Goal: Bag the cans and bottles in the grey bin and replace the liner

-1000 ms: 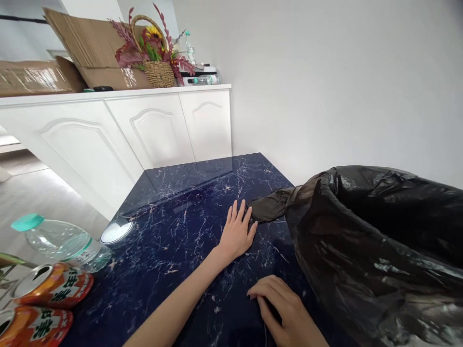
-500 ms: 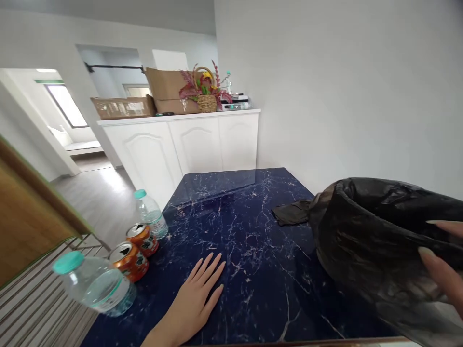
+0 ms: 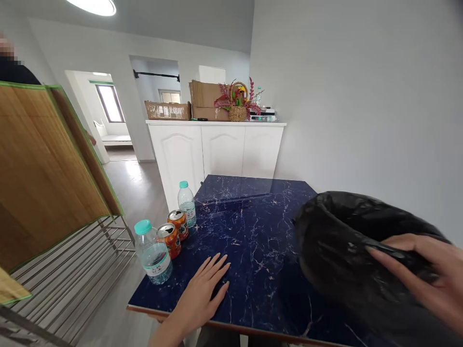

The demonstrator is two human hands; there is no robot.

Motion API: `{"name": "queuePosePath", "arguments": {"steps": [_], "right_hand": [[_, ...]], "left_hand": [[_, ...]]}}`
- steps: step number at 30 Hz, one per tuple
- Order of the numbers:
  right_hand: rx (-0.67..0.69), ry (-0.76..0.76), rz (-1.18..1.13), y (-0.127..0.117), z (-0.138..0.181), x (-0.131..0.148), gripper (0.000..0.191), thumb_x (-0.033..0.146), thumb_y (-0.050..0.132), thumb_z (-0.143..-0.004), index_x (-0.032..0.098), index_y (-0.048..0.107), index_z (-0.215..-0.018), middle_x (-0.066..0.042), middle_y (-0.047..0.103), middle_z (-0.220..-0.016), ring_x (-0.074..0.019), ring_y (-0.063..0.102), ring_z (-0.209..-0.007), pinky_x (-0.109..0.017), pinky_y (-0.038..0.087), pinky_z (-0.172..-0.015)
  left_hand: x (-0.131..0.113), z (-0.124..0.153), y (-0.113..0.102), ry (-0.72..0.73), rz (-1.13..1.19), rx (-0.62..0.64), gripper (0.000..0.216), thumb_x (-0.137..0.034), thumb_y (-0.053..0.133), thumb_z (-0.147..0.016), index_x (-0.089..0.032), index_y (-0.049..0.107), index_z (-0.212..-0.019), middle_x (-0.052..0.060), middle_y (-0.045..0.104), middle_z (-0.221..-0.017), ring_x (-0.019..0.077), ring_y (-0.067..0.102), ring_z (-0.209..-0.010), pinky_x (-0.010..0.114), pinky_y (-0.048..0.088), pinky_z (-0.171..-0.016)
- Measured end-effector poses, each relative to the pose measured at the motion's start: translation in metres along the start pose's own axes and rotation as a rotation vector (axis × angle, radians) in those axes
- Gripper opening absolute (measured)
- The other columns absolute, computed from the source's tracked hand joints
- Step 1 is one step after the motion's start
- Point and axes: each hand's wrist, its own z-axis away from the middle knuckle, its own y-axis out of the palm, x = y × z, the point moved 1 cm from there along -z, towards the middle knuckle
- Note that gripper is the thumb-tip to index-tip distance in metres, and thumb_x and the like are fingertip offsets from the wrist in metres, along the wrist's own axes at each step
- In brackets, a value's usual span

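My left hand [image 3: 202, 294] lies flat and open on the dark blue marble table [image 3: 253, 217], fingers spread, near its front edge. A large black plastic bag [image 3: 347, 255] bulges on the table's right side. My right hand [image 3: 423, 274] rests on top of the bag with long fingers stretched over its rim, pressing the plastic. Two clear water bottles with teal caps [image 3: 152, 253] [image 3: 187, 204] and two orange drink cans [image 3: 170, 239] [image 3: 179, 223] stand in a row along the table's left edge, left of my left hand.
A bamboo mat [image 3: 47, 164] leans over a metal rack [image 3: 72, 274] at the left. A person [image 3: 14, 67] stands behind the mat. White cabinets [image 3: 217, 149] at the back carry cardboard boxes and a flower basket [image 3: 238, 103]. A white wall runs along the right.
The view has pulled back and up. My left hand stays flat near the front edge, while my right hand has slid further over the top of the black bag.
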Motion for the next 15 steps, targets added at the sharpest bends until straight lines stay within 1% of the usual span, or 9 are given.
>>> {"name": "queuePosePath", "arguments": {"steps": [2, 4, 6, 9, 11, 12, 13, 14, 15], "right_hand": [[0.058, -0.087, -0.071, 0.013, -0.010, 0.037, 0.047, 0.079, 0.055, -0.095, 0.033, 0.066, -0.097, -0.007, 0.075, -0.099, -0.0308, 0.068, -0.096, -0.047, 0.050, -0.085], [0.098, -0.157, -0.138, 0.027, -0.022, 0.071, 0.036, 0.066, 0.057, -0.102, 0.031, 0.063, -0.097, -0.005, 0.073, -0.098, -0.0284, 0.067, -0.096, -0.047, 0.047, -0.093], [0.176, -0.198, -0.204, 0.042, -0.036, 0.097, 0.030, 0.057, 0.057, -0.105, 0.029, 0.061, -0.095, -0.003, 0.072, -0.097, -0.0267, 0.067, -0.095, -0.046, 0.045, -0.096], [0.252, -0.263, -0.262, 0.067, -0.056, 0.124, 0.031, 0.054, 0.055, -0.107, 0.027, 0.059, -0.095, -0.004, 0.070, -0.094, -0.0273, 0.066, -0.095, -0.047, 0.046, -0.096], [0.255, -0.316, -0.272, 0.081, -0.065, 0.135, 0.028, 0.051, 0.055, -0.107, 0.026, 0.057, -0.094, -0.006, 0.071, -0.098, -0.0285, 0.066, -0.098, -0.050, 0.047, -0.097], [0.233, -0.340, -0.273, 0.086, -0.066, 0.140, 0.025, 0.049, 0.056, -0.107, 0.025, 0.058, -0.098, -0.007, 0.072, -0.105, -0.0301, 0.066, -0.104, -0.052, 0.047, -0.100], [0.201, -0.362, -0.271, 0.090, -0.065, 0.144, 0.022, 0.047, 0.058, -0.105, 0.025, 0.058, -0.105, -0.010, 0.071, -0.116, -0.0326, 0.065, -0.115, -0.056, 0.046, -0.106], [0.163, -0.376, -0.267, 0.091, -0.062, 0.148, 0.025, 0.045, 0.060, -0.104, 0.024, 0.058, -0.117, -0.013, 0.068, -0.132, -0.0355, 0.060, -0.129, -0.060, 0.042, -0.113], [0.126, -0.384, -0.260, 0.092, -0.057, 0.150, 0.036, 0.043, 0.062, -0.103, 0.023, 0.054, -0.132, -0.016, 0.059, -0.149, -0.0381, 0.050, -0.144, -0.064, 0.036, -0.120]], "left_hand": [[0.001, 0.001, 0.000, -0.009, 0.007, 0.005, 0.055, -0.037, 0.049, -0.112, -0.037, 0.038, -0.166, 0.000, 0.041, -0.170, 0.0286, 0.038, -0.158, 0.056, 0.040, -0.128], [0.001, 0.001, 0.001, -0.011, 0.017, 0.002, 0.054, -0.038, 0.049, -0.112, -0.036, 0.041, -0.165, 0.000, 0.042, -0.170, 0.0286, 0.038, -0.159, 0.056, 0.039, -0.129], [0.001, 0.001, 0.003, -0.019, 0.022, 0.004, 0.053, -0.039, 0.048, -0.112, -0.034, 0.043, -0.164, 0.001, 0.043, -0.170, 0.0284, 0.037, -0.159, 0.056, 0.039, -0.129], [0.000, 0.001, 0.003, -0.033, 0.029, 0.009, 0.051, -0.039, 0.048, -0.112, -0.032, 0.046, -0.162, 0.001, 0.044, -0.169, 0.0282, 0.037, -0.159, 0.057, 0.038, -0.129], [-0.001, 0.002, 0.003, -0.036, 0.034, 0.002, 0.051, -0.039, 0.049, -0.111, -0.032, 0.047, -0.162, 0.002, 0.046, -0.168, 0.0283, 0.037, -0.159, 0.057, 0.039, -0.129], [-0.002, 0.003, 0.003, -0.037, 0.037, 0.000, 0.051, -0.039, 0.049, -0.111, -0.032, 0.048, -0.161, 0.002, 0.046, -0.168, 0.0284, 0.038, -0.159, 0.057, 0.038, -0.129], [-0.002, 0.003, 0.003, -0.038, 0.040, -0.003, 0.050, -0.039, 0.050, -0.111, -0.032, 0.048, -0.161, 0.003, 0.046, -0.168, 0.0285, 0.038, -0.158, 0.058, 0.038, -0.129], [-0.002, 0.004, 0.003, -0.041, 0.043, -0.006, 0.050, -0.039, 0.050, -0.111, -0.032, 0.048, -0.161, 0.003, 0.047, -0.168, 0.0285, 0.039, -0.158, 0.058, 0.038, -0.129], [-0.002, 0.005, 0.004, -0.043, 0.049, -0.011, 0.051, -0.039, 0.050, -0.111, -0.032, 0.048, -0.161, 0.003, 0.047, -0.168, 0.0286, 0.039, -0.158, 0.058, 0.039, -0.129]]}}
